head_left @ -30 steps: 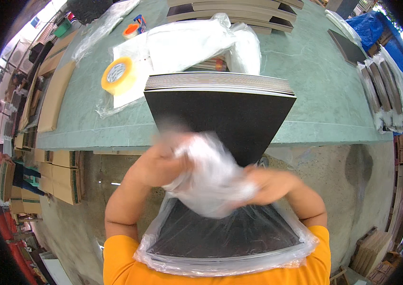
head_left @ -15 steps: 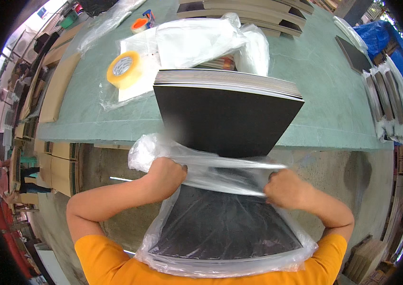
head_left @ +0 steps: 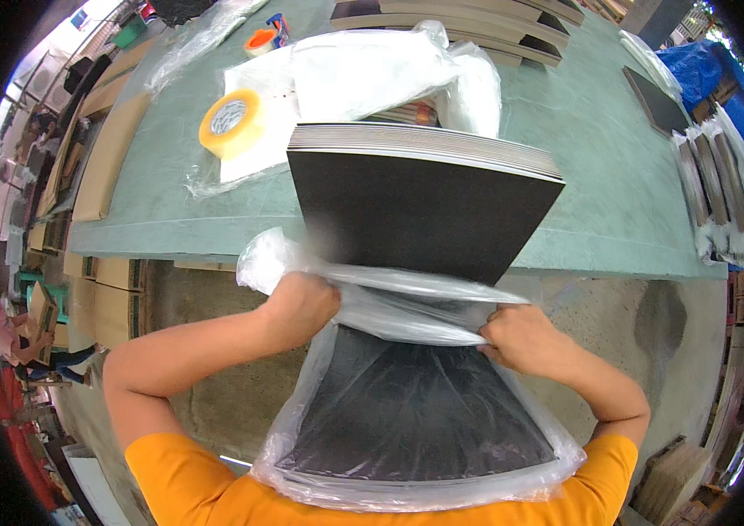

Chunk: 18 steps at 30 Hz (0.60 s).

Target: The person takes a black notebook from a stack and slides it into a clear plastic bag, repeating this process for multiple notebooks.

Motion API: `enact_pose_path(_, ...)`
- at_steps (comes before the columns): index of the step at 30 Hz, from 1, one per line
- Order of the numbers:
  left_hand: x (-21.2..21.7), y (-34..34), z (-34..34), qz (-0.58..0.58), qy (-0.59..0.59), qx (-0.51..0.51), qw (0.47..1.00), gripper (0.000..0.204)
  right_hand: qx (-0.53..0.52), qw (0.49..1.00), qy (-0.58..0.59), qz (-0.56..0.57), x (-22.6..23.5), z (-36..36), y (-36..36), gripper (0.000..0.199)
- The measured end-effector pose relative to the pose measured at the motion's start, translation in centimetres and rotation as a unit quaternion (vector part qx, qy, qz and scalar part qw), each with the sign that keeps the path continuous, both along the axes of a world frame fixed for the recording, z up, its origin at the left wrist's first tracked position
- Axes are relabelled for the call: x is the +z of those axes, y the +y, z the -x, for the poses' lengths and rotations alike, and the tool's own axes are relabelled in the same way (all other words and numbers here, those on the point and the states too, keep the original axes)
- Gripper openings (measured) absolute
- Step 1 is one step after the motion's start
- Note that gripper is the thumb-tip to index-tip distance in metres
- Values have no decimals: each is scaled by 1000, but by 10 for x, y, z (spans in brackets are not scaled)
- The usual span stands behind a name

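A thick stack of black flat boards (head_left: 424, 215) leans between my body and the table's front edge. Its layered pale edges face up at the far end. A clear plastic bag (head_left: 424, 421) covers the near part, while the far part sticks out bare. My left hand (head_left: 300, 307) is closed on the bunched mouth of the bag at the stack's left side. On the right side, my right hand (head_left: 523, 337) grips the same plastic edge, its fingers wrapped around it. Between my fists the film stretches across the black face in folds.
On the green table (head_left: 600, 219) lie a roll of clear tape (head_left: 230, 123), a heap of white plastic bags (head_left: 372, 77) and an orange tape dispenser (head_left: 261, 40). Stacked boards (head_left: 459, 33) stand at the back. Plastic-wrapped packs (head_left: 714, 188) lean at the right edge. Another person (head_left: 34, 346) is far left.
Both hands have moved slightly up and away from me, drawing the bag's mouth a little farther along the stack. My left elbow has swung outward. The far-left person shows more fully.
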<state>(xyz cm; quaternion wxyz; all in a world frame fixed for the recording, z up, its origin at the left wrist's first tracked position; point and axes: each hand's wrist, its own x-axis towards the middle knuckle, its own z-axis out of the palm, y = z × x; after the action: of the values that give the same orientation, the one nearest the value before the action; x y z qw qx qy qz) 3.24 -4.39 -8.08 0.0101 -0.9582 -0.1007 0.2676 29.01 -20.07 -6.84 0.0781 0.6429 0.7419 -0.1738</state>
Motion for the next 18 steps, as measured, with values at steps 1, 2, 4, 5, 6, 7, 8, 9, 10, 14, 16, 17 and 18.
enact_pose_path(1, -3, -1, 7, -18, 75, -21, 997, 21, -17, 994, 47, 98, 18, 4, 4, 27)
enact_pose_path(2, 0, -6, 10, 81, 27, -2, 996, 22, -100, 983, 148, -49, 34, -3, 8, 21)
enact_pose_path(4, 13, -14, 10, 275, -77, 21, 958, 23, -276, 865, 279, -312, 41, -28, 16, 13)
enact_pose_path(5, 46, -7, 8, 322, -189, 107, 922, 23, -365, 770, 307, -424, 37, -38, 16, 11)
enact_pose_path(6, 72, 7, 7, 367, -296, 186, 862, 24, -348, 786, 264, -438, 34, -37, 13, 13)
enact_pose_path(7, 70, 19, 18, 313, -440, 348, 766, 25, -326, 800, 226, -450, 32, -33, 9, 15)
enact_pose_path(8, 70, 29, 19, 275, -519, 532, 610, 26, -296, 813, 194, -462, 30, -26, 8, 17)
enact_pose_path(9, 65, 49, 15, 74, -577, 474, 661, 32, -178, 857, 219, -431, 27, -8, 11, 25)
enact_pose_path(10, 62, 64, 12, -127, -605, 393, 681, 40, -152, 841, 183, -486, 32, -2, 17, 33)
enact_pose_path(14, 66, 52, -4, -165, -545, 257, 781, 61, -168, 824, -73, -536, 41, -23, 38, 58)
enact_pose_path(16, 69, 40, -5, -159, -476, 226, 835, 67, -170, 826, -58, -535, 40, -24, 26, 58)
enact_pose_path(17, 68, 38, -2, -143, -499, 210, 829, 66, -171, 826, -48, -535, 39, -23, 19, 58)
enact_pose_path(18, 67, 37, 4, -127, -522, 194, 821, 64, -180, 825, 39, -535, 38, -24, 12, 52)
